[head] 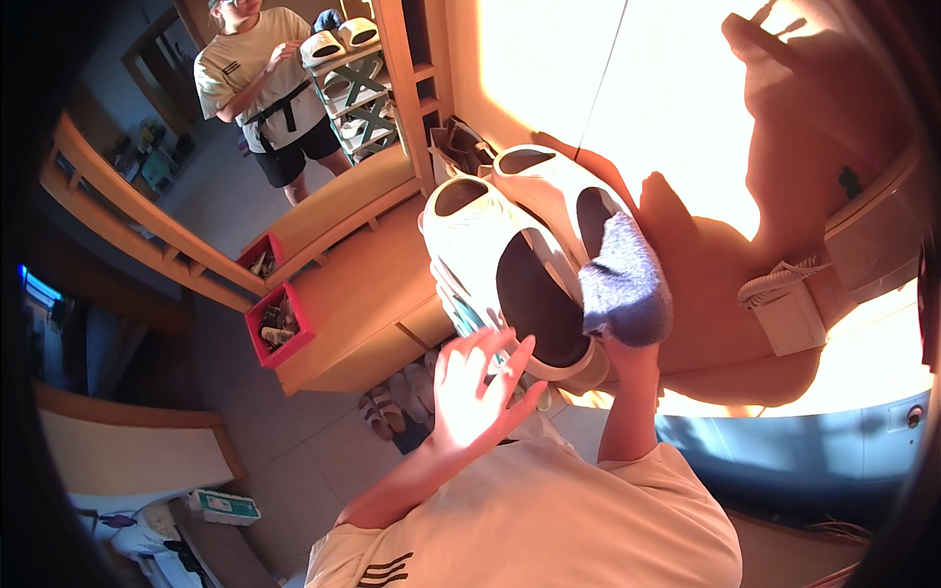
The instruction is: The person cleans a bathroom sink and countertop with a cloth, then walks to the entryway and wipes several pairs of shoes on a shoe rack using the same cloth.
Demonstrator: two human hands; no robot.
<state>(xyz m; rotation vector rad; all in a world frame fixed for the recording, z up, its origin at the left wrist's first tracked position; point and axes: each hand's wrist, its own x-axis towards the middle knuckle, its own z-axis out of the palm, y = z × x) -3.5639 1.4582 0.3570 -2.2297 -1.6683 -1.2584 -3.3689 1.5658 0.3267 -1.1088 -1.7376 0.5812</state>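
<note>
A pair of pale slip-on shoes (470, 228) with dark insoles and open toes stands side by side on top of a shoe rack. My left hand (474, 389) is palm down with its fingers apart, just by the heel of the left shoe; whether it touches is unclear. A fuzzy blue-purple cloth or sock (625, 294) covers my right hand (628, 323) and lies over the heel opening of the right shoe. The fingers under it are hidden, so I cannot tell if they grip it.
A wooden bench (367, 294) bears a red box (305, 342) of small items. Above it, a mirror (191, 191) shows a person and the rack. Sandals (382, 411) lie on the floor. At the right are a wall intercom (790, 323) with a coiled cord and a blue-grey surface (794, 448).
</note>
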